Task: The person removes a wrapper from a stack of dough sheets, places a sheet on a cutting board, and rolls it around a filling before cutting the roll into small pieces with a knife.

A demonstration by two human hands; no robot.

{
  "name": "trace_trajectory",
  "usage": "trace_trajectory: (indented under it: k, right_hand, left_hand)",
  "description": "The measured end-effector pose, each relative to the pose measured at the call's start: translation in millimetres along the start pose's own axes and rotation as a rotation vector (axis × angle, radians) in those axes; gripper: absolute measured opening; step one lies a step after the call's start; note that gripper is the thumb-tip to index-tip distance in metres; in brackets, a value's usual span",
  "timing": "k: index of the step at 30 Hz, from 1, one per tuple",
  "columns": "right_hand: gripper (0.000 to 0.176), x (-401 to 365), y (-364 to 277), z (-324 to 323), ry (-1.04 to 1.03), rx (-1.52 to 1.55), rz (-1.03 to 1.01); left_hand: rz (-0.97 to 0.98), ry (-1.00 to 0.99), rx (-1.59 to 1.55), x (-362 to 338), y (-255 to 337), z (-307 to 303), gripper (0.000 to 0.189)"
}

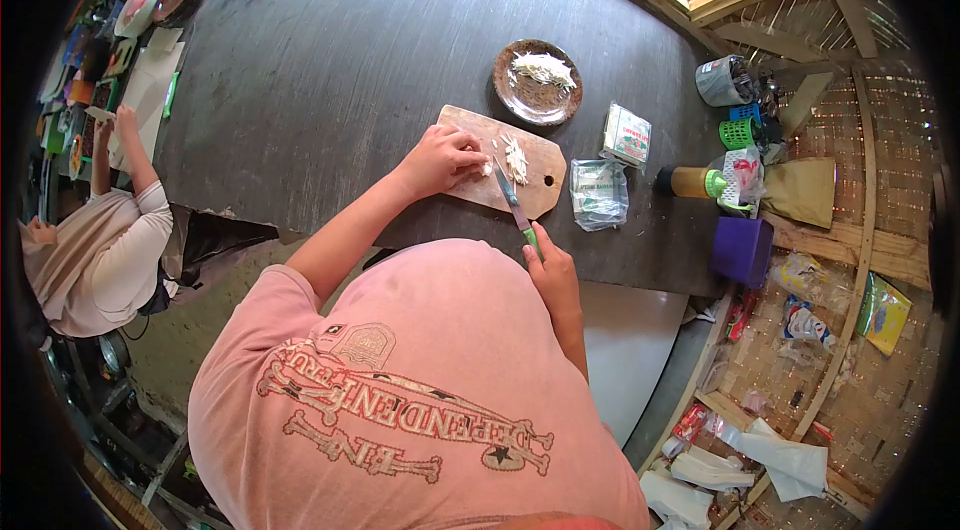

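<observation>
Green-handled knife gripped in the right hand; the left hand pins a white piece to the board, beside strips; the piece looks light, firm, perhaps slippery, best held at the end away from the blade

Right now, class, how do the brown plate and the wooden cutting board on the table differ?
Shape: the brown plate is round, while the cutting board is long, with a hole near one end.
Colour: the plate is dark and speckled; the board is pale wood.
Use: the left hand and knife are at the board; neither is at the plate.
Shared: both bear white strips.
</observation>
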State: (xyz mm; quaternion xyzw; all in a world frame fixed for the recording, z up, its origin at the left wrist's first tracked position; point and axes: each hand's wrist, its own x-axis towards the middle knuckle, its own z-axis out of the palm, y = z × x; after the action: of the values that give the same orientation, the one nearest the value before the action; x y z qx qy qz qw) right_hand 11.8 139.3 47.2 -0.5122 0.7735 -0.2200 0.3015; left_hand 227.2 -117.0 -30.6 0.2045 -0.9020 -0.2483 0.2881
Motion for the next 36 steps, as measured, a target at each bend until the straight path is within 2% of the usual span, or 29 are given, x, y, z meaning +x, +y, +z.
trace_trajectory:
  k: [8, 14, 20, 22, 25, 31, 36]
  right_hand:
    - [0.050, -1.0, 0.3, -4.5, -0.002, 0.028, 0.052]
    - [0.049, -0.7, 3.6, -5.0, -0.005, 0.031, 0.052]
    - [0.049, 2.7, 2.0, -6.4, -0.001, 0.031, 0.044]
    - [0.049, 3.3, 1.5, -7.9, -0.002, 0.029, 0.060]
    - [0.048, 4.2, 6.8, -6.3, 0.057, 0.013, -0.015]
    - [0.048, 6.7, 4.0, -4.8, -0.001, 0.050, 0.024]
    - [0.049, 8.5, 0.7, -3.6, -0.014, 0.050, 0.021]
  left_hand:
    - [-0.010, -0.017, 0.025, 1.4, -5.7, 6.3, 0.016]
    - [0.016, -0.109, 0.090, 5.7, -8.9, 7.3, 0.015]
    - [0.069, -0.151, 0.284, 6.9, -2.7, 10.7, 0.023]
    - [0.101, -0.094, 0.352, 5.6, -1.5, 13.2, 0.024]
    - [0.126, -0.040, 0.303, 4.7, 1.2, 11.4, 0.020]
    - [0.056, -0.020, 0.091, 1.9, 6.2, 6.7, 0.017]
    - [0.068, -0.003, 0.118, -3.3, 6.7, 2.8, 0.019]
